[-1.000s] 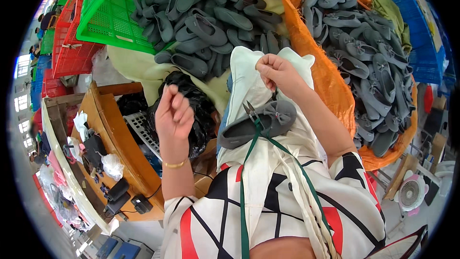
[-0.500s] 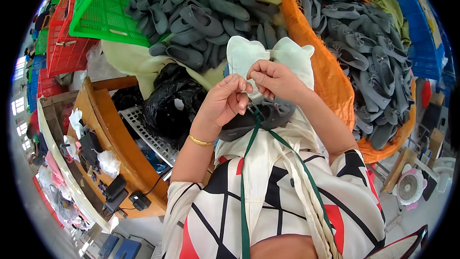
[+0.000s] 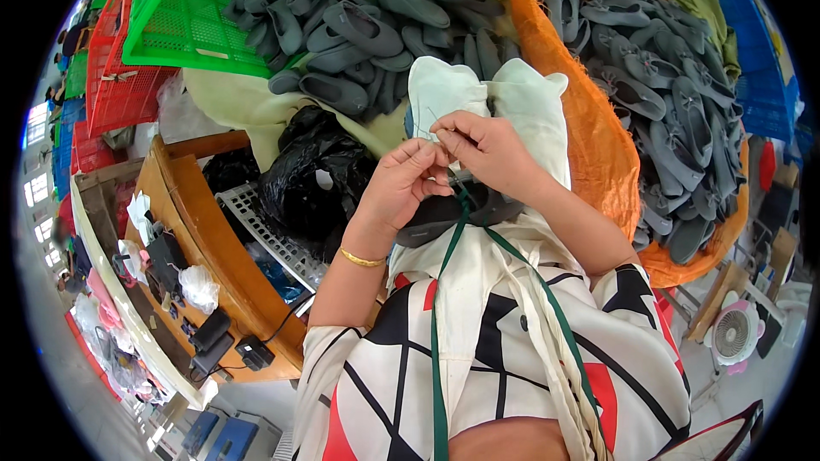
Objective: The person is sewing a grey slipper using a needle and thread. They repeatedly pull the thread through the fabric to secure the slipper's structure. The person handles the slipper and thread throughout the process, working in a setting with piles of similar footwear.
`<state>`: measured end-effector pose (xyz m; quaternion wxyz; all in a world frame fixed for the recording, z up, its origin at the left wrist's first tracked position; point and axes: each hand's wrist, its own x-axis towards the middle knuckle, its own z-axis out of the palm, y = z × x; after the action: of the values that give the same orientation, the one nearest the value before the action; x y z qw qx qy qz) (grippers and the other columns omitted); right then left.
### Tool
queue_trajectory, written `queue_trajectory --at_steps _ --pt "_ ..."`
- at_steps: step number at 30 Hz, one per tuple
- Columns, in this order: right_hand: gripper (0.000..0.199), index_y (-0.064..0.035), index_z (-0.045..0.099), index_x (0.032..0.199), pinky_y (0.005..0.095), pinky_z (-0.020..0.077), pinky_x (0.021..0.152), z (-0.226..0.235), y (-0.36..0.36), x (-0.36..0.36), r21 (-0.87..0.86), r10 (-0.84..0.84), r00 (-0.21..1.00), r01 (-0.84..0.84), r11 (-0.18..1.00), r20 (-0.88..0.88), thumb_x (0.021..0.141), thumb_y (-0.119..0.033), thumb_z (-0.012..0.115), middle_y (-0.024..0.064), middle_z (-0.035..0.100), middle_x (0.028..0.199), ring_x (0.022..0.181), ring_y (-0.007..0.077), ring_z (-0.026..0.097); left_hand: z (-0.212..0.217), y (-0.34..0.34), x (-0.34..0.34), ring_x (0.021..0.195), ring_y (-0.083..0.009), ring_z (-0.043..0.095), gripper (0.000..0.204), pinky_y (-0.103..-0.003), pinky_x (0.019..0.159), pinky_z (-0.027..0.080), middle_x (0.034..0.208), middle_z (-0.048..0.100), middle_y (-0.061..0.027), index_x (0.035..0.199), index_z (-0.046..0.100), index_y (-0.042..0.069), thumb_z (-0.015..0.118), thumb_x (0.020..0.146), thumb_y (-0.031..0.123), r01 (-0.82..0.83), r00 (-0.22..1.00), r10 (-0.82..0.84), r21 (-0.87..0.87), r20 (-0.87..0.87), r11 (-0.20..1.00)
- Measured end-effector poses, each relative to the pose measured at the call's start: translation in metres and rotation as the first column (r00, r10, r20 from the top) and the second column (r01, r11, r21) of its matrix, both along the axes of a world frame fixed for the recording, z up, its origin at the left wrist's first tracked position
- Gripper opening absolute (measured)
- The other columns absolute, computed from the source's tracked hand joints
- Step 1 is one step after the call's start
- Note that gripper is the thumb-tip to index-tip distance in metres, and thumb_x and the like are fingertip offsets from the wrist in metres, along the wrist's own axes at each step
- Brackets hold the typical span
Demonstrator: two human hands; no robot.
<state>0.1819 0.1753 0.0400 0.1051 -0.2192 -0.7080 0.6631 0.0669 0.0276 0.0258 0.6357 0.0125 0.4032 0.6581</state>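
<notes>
My left hand (image 3: 407, 177) and my right hand (image 3: 485, 147) meet above my lap, each pinching with thumb and forefinger. A thin dark thread (image 3: 424, 126) sticks up in loose loops at their fingertips; where it runs between the fingers is hidden. Beneath the hands a dark grey shoe (image 3: 427, 224) rests on my lap, partly covered by them. A green cord (image 3: 451, 243) runs up from my chest to near the left fingers. Something small at its upper end is too fine to make out.
Grey shoes lie heaped ahead (image 3: 359, 30), and more fill an orange sack (image 3: 589, 132) at the right. On the left are a green crate (image 3: 196, 34), a black plastic bag (image 3: 299, 179) and a wooden table (image 3: 213, 273). A small fan (image 3: 735, 333) stands at the far right.
The fingertips have drawn closer together, with the right hand shifting slightly left. Loops of thread now show above the fingers. The shoe stays on my lap.
</notes>
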Motion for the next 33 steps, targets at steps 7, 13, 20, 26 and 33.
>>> queue_trajectory --at_steps 7,13,20,26,33 --pt "0.019 -0.0026 0.065 0.103 0.0207 0.0454 0.054 0.004 0.007 0.005 -0.234 -0.001 0.989 0.037 0.972 0.15 0.099 -0.019 0.058 0.0005 0.061 0.07 0.06 0.0054 0.055 -0.002 0.0 -0.005 0.069 -0.0097 0.062 0.022 -0.024 0.061 0.058 0.087 0.067 -0.0062 0.094 0.067 0.0 0.058 0.099 0.02 0.048 0.987 -0.057 -0.063 -0.149 0.997" --pt "0.021 -0.0045 0.064 0.103 0.0173 0.0421 0.05 -0.001 0.01 0.005 -0.532 0.052 0.989 0.029 0.846 0.135 0.102 -0.024 0.054 -0.0038 0.058 0.068 0.057 0.0016 0.052 0.01 -0.004 -0.01 0.059 -0.0073 0.052 0.024 -0.021 0.052 0.05 0.078 0.063 -0.0018 0.092 0.068 0.0 0.06 0.098 0.022 0.03 0.995 -0.028 0.019 -0.093 0.999" --pt "0.019 -0.0039 0.065 0.103 0.0181 0.0392 0.05 -0.003 -0.007 -0.006 -0.507 0.131 0.991 -0.119 0.854 -0.012 0.101 -0.02 0.057 -0.0054 0.055 0.07 0.056 0.0013 0.047 0.027 -0.02 -0.009 0.063 -0.0127 0.05 0.015 -0.028 0.049 0.04 0.077 0.054 0.0007 0.089 0.07 0.004 0.065 0.093 0.017 0.179 0.463 -0.268 -0.207 -0.845 0.962" --pt "0.014 -0.0024 0.066 0.095 0.0211 0.0401 0.054 -0.006 -0.017 -0.013 -0.228 0.19 0.982 -0.181 0.957 0.016 0.098 -0.015 0.061 -0.0053 0.057 0.07 0.061 0.0029 0.046 0.057 -0.019 0.009 0.068 -0.0258 0.054 0.015 -0.036 0.058 0.045 0.076 0.052 -0.0065 0.097 0.071 0.007 0.07 0.084 0.015 -0.047 -0.337 -0.35 -0.355 -0.874 0.934" --pt "0.014 -0.0021 0.065 0.089 0.0345 0.0475 0.058 0.006 -0.008 -0.005 0.214 0.148 0.989 -0.15 0.965 0.025 0.089 -0.016 0.067 0.0135 0.061 0.071 0.061 0.0267 0.057 0.037 -0.02 0.007 0.073 -0.0122 0.055 0.026 -0.025 0.061 0.044 0.088 0.056 -0.0032 0.107 0.069 0.002 0.075 0.084 0.014 -0.135 0.232 -0.08 -0.114 -0.969 0.984"
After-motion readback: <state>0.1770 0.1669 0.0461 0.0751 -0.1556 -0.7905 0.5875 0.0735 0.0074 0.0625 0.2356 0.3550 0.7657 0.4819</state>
